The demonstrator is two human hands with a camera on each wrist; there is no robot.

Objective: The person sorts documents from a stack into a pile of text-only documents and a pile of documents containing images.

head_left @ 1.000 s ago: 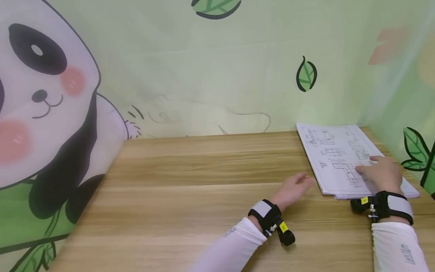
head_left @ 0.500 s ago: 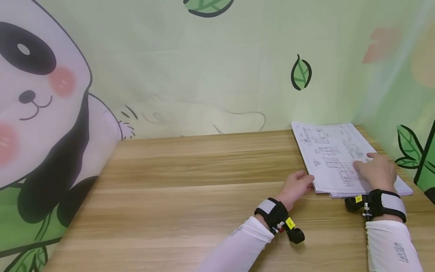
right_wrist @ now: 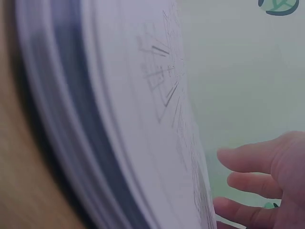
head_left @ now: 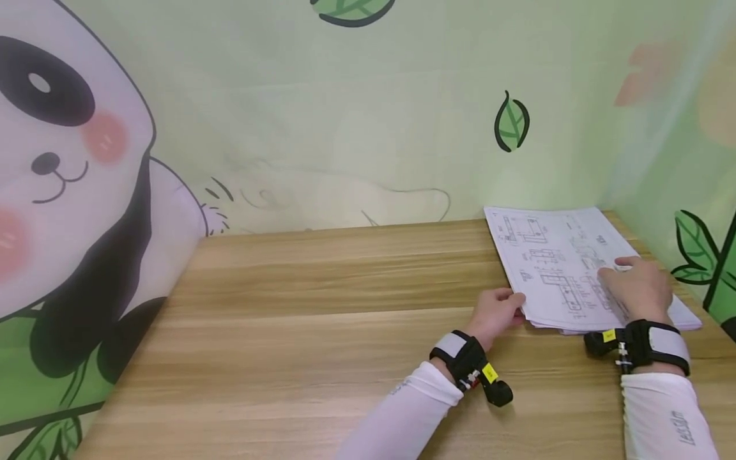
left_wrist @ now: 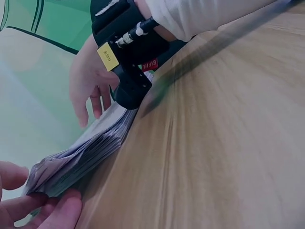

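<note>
A thick stack of white paper sheets [head_left: 552, 255] printed with technical line drawings lies at the right end of the table. My left hand [head_left: 496, 314] pinches the stack's near left edge. In the left wrist view its thumb is above the layered sheets and its fingers [left_wrist: 66, 210] are beneath the corner. That corner looks raised off the table. My right hand [head_left: 641, 287] rests on the top sheet near its right side. The right wrist view shows its fingers [right_wrist: 250, 160] loosely extended, their tips at the page.
The wooden table [head_left: 322, 332] spreads to the left of the stack. A green curtain-like backdrop [head_left: 345, 128] with a cartoon panda [head_left: 75, 160] stands behind and along the sides. Each wrist wears a strapped black camera [head_left: 499, 391].
My left hand has reached the stack's left edge and gripped it. The upper sheets have shifted and bulged slightly to the left. My right hand has stayed on the page.
</note>
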